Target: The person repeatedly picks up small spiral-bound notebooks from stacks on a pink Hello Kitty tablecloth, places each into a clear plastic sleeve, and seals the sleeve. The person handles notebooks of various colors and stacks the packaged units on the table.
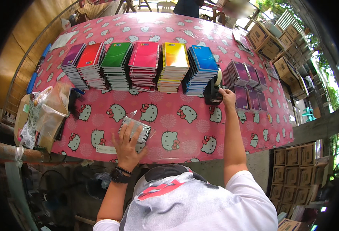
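Note:
My left hand (129, 143) lies over a small pack of spiral notebooks (143, 133) in a clear plastic wrapper, near the front of the table. Its fingers reach across the top and the thumb is by the near side. A black tape dispenser (214, 94) with a pale tape roll (219, 77) stands right of the blue notebooks. At the dispenser's near right edge, my right hand (228, 97) has its thumb and fingertips pinched together, apparently on the tape end, which is too thin to make out clearly.
Several stacks of spiral notebooks (117, 54), sorted by colour, stand across the table (169, 154). Wrapped purple notebook packs (241, 98) are at the right. Plastic bags (54, 104) lie at the left edge. Cardboard boxes (264, 40) are piled beyond the table's right side.

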A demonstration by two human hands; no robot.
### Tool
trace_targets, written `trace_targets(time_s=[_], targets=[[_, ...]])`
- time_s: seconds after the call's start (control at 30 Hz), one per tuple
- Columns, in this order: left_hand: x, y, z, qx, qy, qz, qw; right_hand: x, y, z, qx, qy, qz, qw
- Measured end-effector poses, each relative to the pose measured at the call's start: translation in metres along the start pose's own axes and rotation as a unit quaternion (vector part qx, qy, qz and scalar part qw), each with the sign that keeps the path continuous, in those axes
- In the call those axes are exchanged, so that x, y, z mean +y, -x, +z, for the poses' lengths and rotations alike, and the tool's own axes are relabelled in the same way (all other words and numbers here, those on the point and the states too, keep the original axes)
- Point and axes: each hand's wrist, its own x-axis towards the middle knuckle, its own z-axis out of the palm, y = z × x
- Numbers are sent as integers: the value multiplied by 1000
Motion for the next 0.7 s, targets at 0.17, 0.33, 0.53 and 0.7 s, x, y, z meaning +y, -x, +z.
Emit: trace_targets(time_s=[0.17, 0.33, 0.53, 0.7], targets=[[-3, 6, -3, 5, -11, -21, 1000, -18, 70, 4, 45, 2, -94, 995], [1, 0, -8, -23, -12, -12, 1000, 15, 84, 30, -180, -158, 158, 958], [0, 2, -13, -29, 4, -38, 999, -175, 149, 154, -612, 20, -209, 762], [-1, -1, -18, -38, -14, -30, 999, -230, 175, 229, -614, 424, -405, 528]])
